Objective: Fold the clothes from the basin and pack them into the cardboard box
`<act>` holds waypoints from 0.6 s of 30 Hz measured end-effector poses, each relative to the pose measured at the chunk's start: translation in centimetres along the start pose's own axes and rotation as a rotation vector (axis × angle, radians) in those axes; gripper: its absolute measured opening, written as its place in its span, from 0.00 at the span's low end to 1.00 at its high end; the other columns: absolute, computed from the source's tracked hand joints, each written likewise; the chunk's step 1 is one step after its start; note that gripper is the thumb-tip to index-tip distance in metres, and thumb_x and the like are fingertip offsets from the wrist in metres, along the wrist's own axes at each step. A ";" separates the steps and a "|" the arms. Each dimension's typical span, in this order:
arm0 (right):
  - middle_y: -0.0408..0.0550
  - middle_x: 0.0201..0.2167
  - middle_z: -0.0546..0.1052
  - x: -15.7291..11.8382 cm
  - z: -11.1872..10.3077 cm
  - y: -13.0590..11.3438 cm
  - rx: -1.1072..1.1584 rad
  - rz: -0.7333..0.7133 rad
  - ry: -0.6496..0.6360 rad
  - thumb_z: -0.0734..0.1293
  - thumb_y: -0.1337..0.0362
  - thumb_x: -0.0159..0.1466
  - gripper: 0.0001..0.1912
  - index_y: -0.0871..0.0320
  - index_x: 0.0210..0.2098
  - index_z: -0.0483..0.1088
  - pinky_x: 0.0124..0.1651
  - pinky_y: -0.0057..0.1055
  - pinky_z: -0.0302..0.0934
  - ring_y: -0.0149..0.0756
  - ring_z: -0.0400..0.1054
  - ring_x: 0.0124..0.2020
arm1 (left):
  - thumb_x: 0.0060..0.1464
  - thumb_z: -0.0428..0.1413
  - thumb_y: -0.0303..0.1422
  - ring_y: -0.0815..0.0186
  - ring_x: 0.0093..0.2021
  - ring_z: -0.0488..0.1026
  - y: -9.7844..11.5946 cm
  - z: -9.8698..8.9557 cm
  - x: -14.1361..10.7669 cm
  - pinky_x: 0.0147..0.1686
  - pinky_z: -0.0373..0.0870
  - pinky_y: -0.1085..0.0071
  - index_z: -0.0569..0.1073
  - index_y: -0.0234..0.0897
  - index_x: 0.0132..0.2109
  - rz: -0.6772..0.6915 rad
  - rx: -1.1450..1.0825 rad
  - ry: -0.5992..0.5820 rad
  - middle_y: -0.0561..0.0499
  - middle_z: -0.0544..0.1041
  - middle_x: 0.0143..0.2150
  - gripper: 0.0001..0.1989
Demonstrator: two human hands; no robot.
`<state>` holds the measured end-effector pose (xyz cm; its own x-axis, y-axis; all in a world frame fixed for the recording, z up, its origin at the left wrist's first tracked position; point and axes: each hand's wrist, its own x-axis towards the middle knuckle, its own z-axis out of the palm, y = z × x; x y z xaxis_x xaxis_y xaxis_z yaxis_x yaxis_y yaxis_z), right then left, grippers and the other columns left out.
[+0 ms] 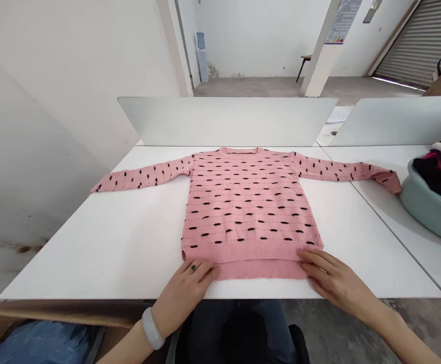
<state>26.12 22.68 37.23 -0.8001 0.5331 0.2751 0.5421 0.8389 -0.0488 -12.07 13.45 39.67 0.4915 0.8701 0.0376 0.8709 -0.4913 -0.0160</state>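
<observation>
Pink knitted sweater with black dashes [248,202]: lies flat on the white tabletop [137,242], its ribbed hem [258,270] near the front edge, probably for easy reach.
2 pink sleeves [144,177]: stretched sideways, perhaps to keep the middle smooth.
Left hand [190,283]: fingers nearly together, touching the hem's left end.
Right hand [332,277]: fingers close, slightly bent, at its right end; whether either pinches, I cannot tell.

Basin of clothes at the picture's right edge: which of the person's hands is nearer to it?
Right. The right hand touches the pink sweater at the hem end on the basin's side; the left hand touches the opposite end, farther away.
</observation>
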 end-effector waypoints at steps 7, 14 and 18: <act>0.48 0.52 0.72 -1.4 0.9 0.8 0.002 0.043 0.056 0.60 0.68 0.65 0.15 0.55 0.49 0.71 0.54 0.37 0.68 0.39 0.67 0.54 | 0.50 0.39 0.13 0.61 0.44 0.72 -1.0 0.5 -1.7 0.42 0.71 0.62 0.69 0.38 0.52 -0.115 0.042 -0.038 0.47 0.73 0.49 0.28; 0.51 0.56 0.69 -1.5 -0.1 0.2 0.148 0.091 0.002 0.63 0.65 0.64 0.17 0.56 0.51 0.69 0.56 0.38 0.65 0.42 0.63 0.57 | 0.55 0.44 0.22 0.60 0.46 0.72 -1.2 0.6 -2.3 0.43 0.73 0.63 0.69 0.40 0.54 -0.138 -0.059 0.042 0.47 0.73 0.49 0.21; 0.50 0.51 0.73 -0.9 -1.6 4.3 0.267 0.312 0.080 0.61 0.60 0.65 0.14 0.54 0.47 0.72 0.49 0.34 0.69 0.40 0.69 0.51 | 0.58 0.47 0.27 0.62 0.42 0.74 -1.7 -0.1 -2.2 0.40 0.74 0.68 0.70 0.43 0.53 -0.096 -0.111 0.069 0.49 0.74 0.49 0.18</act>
<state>29.57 25.60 38.29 -0.5801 0.7646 0.2807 0.6612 0.6433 -0.3859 -14.65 12.38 39.67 0.4016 0.9101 0.1019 0.9059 -0.4111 0.1016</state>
